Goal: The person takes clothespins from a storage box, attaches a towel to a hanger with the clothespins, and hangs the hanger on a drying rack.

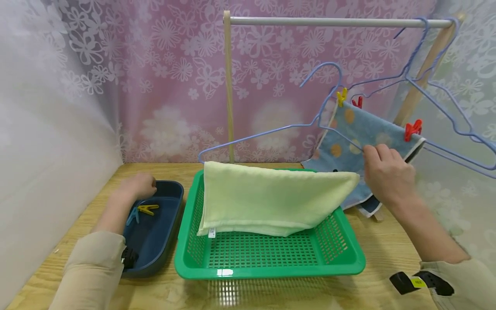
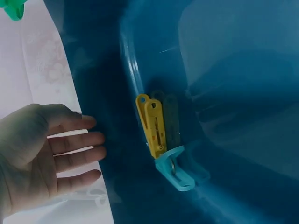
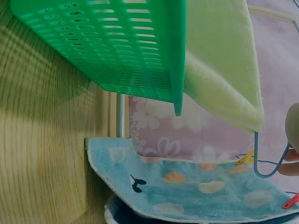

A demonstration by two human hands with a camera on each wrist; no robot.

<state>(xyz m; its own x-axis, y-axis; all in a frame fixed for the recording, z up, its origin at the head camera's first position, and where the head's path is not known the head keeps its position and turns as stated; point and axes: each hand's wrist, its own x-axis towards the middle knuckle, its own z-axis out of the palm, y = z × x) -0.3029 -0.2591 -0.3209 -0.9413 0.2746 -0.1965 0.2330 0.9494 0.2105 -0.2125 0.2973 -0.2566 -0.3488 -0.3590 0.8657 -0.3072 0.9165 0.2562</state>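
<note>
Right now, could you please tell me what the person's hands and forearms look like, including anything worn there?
The left hand and right hand are bare, without gloves. Both the left sleeve and right sleeve are beige. By the left one shows a black wrist device; by the right one, a black wrist strap with a yellow label, its lettering too small to read.
</note>
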